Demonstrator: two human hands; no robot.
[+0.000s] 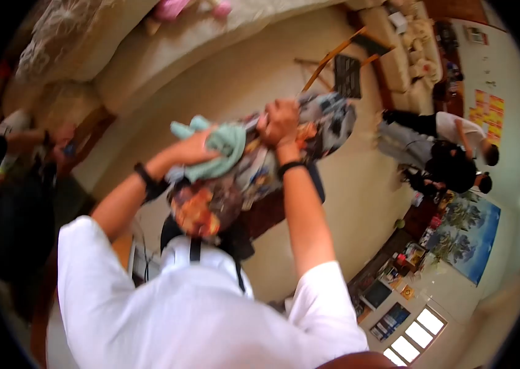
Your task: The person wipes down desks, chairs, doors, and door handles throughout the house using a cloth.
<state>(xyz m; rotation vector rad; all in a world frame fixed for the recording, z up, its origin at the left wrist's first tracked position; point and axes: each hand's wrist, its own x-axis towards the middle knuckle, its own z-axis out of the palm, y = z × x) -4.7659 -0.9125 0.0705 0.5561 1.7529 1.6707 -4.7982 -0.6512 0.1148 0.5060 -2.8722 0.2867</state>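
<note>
A long board with rounded ends and a colourful printed face, which looks like a skateboard [204,206], lies slantwise in front of my body. My left hand [193,149] is closed on a pale green cloth [230,144] and presses it against the printed face. Further along the board, my right hand [280,123] is closed in a fist, gripping the skateboard near its middle. What exactly its fingers wrap round is hidden. The board's far end [337,120] sticks out beyond my right hand.
A folding chair [347,75] stands on the pale floor [358,203] ahead. A light sofa [168,67] runs along the upper left. One person [23,178] is close on the left, and other people [451,154] are at the right. Cluttered furniture [395,258] lines the lower right wall.
</note>
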